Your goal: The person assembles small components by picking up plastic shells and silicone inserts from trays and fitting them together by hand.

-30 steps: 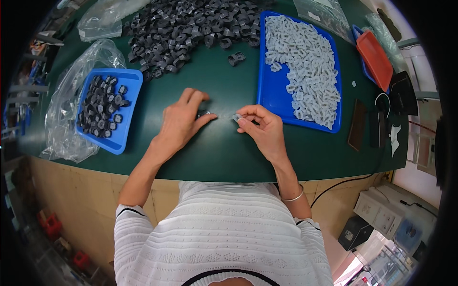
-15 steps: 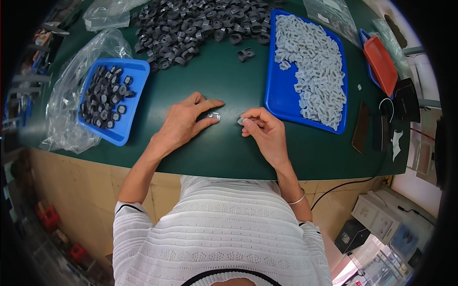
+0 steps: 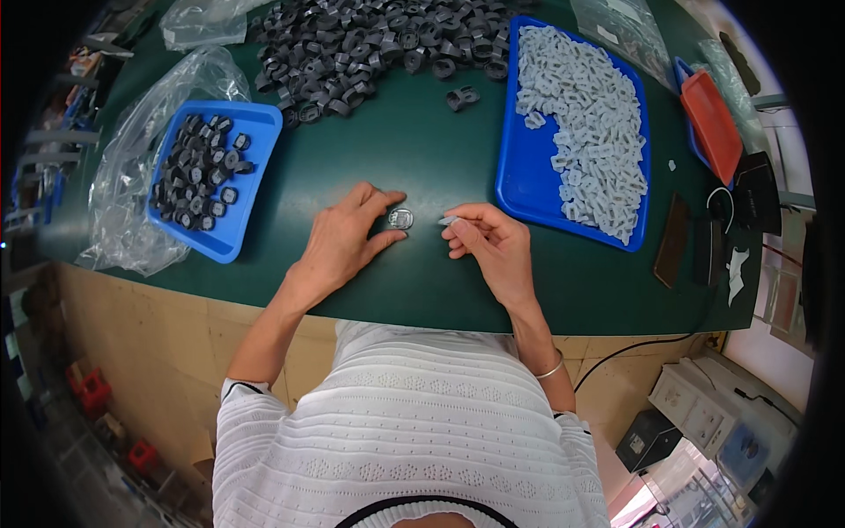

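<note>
A small round pale part lies face up on the green table. Around it curve the thumb and index finger of my left hand; the thumb tip is at its near edge, while the index fingertip stands apart from its far edge. To the right, my right hand pinches a small pale grey plastic piece between thumb and fingertips. Its pointed end faces the round part across a short gap. The fingers cover the rest of that piece.
A blue tray at right carries a heap of pale plastic pieces. A lighter blue tray at left holds black ring-shaped parts. More black rings pile up at the back. Clear plastic bags lie around.
The round part now shows its full face between my left fingers, where less of it showed before. My right hand keeps its pinch, nearly in place.
</note>
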